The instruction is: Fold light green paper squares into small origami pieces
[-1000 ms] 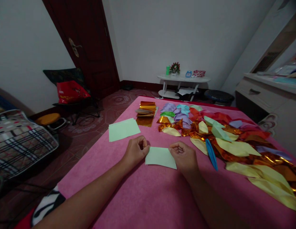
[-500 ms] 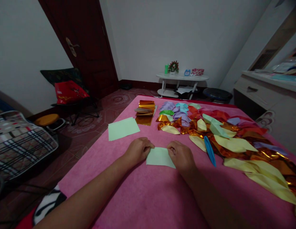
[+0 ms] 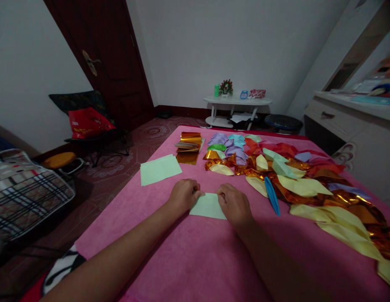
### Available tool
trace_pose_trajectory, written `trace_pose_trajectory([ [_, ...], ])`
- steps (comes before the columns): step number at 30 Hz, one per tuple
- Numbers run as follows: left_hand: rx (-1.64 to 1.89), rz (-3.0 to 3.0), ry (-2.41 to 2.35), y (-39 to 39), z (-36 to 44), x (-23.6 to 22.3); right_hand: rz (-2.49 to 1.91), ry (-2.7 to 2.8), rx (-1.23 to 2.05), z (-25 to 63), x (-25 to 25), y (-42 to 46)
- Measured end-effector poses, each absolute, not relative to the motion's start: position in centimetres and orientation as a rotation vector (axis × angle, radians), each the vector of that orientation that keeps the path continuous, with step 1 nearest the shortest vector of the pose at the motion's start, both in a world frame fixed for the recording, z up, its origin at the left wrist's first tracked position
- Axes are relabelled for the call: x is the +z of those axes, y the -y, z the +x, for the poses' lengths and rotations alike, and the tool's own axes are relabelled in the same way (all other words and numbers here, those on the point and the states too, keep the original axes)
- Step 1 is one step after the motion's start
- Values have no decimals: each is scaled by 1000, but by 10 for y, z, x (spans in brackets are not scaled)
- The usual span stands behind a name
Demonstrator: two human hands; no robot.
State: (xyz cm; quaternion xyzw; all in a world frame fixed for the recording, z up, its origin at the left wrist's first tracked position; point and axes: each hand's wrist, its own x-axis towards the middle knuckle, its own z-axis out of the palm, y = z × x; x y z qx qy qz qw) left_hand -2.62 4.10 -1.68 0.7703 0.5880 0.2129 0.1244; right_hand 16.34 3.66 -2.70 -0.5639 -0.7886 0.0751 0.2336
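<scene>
Holds paper (image 3: 207, 206) at ten o'clock in left hand (image 3: 184, 196), at two in right hand (image 3: 235, 204), with both curled nearly closed. Lies between both, lengthwise nine to three o'clock, equally near each.

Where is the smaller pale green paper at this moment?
In the head view, the smaller paper is near the centre, over the pink cloth, between the left hand and the right hand; the larger pale green stack lies beyond it, to the left.

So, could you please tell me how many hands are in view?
2: the left hand at the left end of the pale green paper, the right hand at its right end.
</scene>
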Motion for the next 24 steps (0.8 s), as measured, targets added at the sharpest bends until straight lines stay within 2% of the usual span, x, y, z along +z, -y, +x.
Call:
trace_pose_trajectory([
  [4, 789, 2069, -1517, -46, -37, -25, -1498, 2073, 241, 166, -31, -37],
  [10, 851, 1854, -1365, -44, -43, -23, -1311, 1797, 402, 167, -33, -35],
  [14, 1050, 1725, -1267, -41, -41, -23, -1270, 1771, 469, 169, -34, -38],
  [19, 1173, 1670, -1302, -39, -36, -23, -1225, 1908, 394, 171, -27, -42],
  [24, 1173, 1959, -1324, -32, -25, -13, -1198, 2061, 233, 165, -16, -38],
])
